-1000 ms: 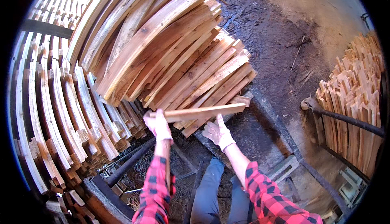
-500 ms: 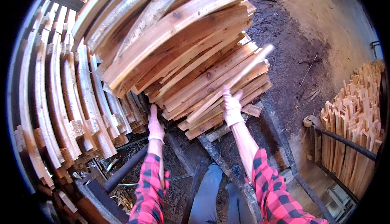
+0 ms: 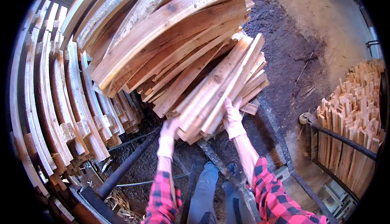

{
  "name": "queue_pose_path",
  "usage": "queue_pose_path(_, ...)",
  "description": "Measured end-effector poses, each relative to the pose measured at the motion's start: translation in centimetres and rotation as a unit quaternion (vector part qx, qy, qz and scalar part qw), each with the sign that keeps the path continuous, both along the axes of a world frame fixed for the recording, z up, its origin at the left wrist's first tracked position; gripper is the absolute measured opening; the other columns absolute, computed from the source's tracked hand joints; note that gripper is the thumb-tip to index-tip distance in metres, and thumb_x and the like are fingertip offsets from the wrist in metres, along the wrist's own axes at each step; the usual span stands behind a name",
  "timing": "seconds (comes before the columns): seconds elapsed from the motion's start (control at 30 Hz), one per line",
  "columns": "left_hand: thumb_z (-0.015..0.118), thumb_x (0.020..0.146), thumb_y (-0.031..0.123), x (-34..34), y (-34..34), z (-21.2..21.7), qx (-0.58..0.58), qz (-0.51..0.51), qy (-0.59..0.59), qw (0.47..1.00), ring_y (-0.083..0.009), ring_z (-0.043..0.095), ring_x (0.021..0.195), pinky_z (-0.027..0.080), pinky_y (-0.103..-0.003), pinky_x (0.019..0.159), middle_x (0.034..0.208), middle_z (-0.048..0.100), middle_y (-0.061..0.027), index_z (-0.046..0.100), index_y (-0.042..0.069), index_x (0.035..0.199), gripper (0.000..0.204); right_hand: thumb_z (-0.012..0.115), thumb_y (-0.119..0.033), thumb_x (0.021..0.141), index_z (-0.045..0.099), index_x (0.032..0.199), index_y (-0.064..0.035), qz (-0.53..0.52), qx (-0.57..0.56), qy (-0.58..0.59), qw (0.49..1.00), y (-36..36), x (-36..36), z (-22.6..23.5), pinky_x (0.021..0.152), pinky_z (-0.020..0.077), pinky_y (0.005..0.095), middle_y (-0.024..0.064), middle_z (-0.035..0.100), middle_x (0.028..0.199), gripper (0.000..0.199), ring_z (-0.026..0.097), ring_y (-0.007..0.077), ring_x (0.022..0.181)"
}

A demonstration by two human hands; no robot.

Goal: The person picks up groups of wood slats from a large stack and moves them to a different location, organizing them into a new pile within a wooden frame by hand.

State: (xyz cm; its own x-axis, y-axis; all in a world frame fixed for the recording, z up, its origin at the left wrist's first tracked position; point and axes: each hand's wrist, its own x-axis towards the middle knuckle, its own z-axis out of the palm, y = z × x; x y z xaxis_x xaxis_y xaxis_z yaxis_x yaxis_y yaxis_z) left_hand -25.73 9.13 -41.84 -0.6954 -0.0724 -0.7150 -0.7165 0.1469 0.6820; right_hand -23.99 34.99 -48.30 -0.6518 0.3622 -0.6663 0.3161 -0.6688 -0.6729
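A handful of sawn wooden boards (image 3: 221, 82) lies tilted across the lower part of a stack, its near ends fanned toward me. My right hand (image 3: 233, 119), in a pale glove, is closed on the near edge of these boards, thumb up along the outer one. At their lower left ends is my left hand (image 3: 167, 136), also gloved and somewhat blurred; its fingers curl against the ends, partly hidden by the wood. Behind the boards rises a tall pile of longer planks (image 3: 174, 33), several of them with rough, bark-marked edges.
Rows of stacked planks (image 3: 61, 102) fill the left side. Below me run a dark metal frame bar (image 3: 280, 142) and a round pipe (image 3: 128, 165). To the right, many upright slats (image 3: 349, 114) stand behind a metal rail (image 3: 345, 139). Dark dirt floor (image 3: 284, 41) lies beyond.
The boards at the front have swung to a steeper slant and parted from the stack. My left hand has moved right and nearer, onto their ends; my right hand has shifted slightly nearer.
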Motion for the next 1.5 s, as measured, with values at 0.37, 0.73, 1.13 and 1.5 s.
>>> queue_pose_path(0.37, 0.051, 0.097, 0.065, -0.9, 7.9, -0.2, 0.358, -0.091, -0.181, 0.911, -0.0238, 0.061, 0.112, 0.05, -0.038, 0.098, 0.129, 0.062, -0.0147, 0.047, 0.003, 0.146, 0.079, 0.081, -0.04, 0.085, 0.049, 0.144, -0.0123, 0.027, -0.229, 0.014, 0.973, 8.5, 8.0, -4.2, 0.103, 0.0514, 0.0397, 0.0055, 0.062, 0.131, 0.073, 0.061, 0.021, 0.117)
queue_pose_path(0.73, 0.077, 0.087, 0.04, 1.8, 14.6, 0.5, 0.307, -0.167, -0.116, 0.93, -0.0237, 0.059, 0.122, 0.047, -0.037, 0.105, 0.139, 0.057, -0.0119, 0.047, 0.001, 0.145, 0.076, 0.081, -0.023, 0.085, 0.024, 0.156, -0.011, 0.087, -0.051, 0.011, 0.995, 6.5, 10.6, 4.5, 0.103, 0.0483, 0.036, 0.01, 0.054, 0.137, 0.092, 0.057, 0.0201, 0.119)
queue_pose_path(1.13, 0.078, 0.081, 0.056, 16.3, 11.1, 9.7, 0.4, 0.046, -0.225, 0.887, -0.0264, 0.056, 0.126, 0.043, -0.043, 0.112, 0.141, 0.056, -0.0126, 0.043, 0.006, 0.149, 0.091, 0.094, -0.021, 0.068, 0.024, 0.153, -0.0056, 0.2, 0.037, 0.013, 0.979, 4.0, 22.6, 20.7, 0.112, 0.0414, 0.0393, 0.0124, 0.049, 0.142, 0.111, 0.049, 0.0233, 0.131)
queue_pose_path(1.5, 0.072, 0.091, 0.037, 23.1, 7.4, 32.8, 0.472, 0.103, -0.062, 0.873, -0.0226, 0.064, 0.117, 0.05, -0.043, 0.105, 0.131, 0.064, -0.0089, 0.048, 0.007, 0.143, 0.065, 0.096, -0.014, 0.061, 0.016, 0.158, -0.0111, 0.302, -0.001, 0.15, 0.941, 4.4, 24.9, 45.1, 0.112, 0.0422, 0.0426, 0.0113, 0.046, 0.145, 0.126, 0.047, 0.0256, 0.133)
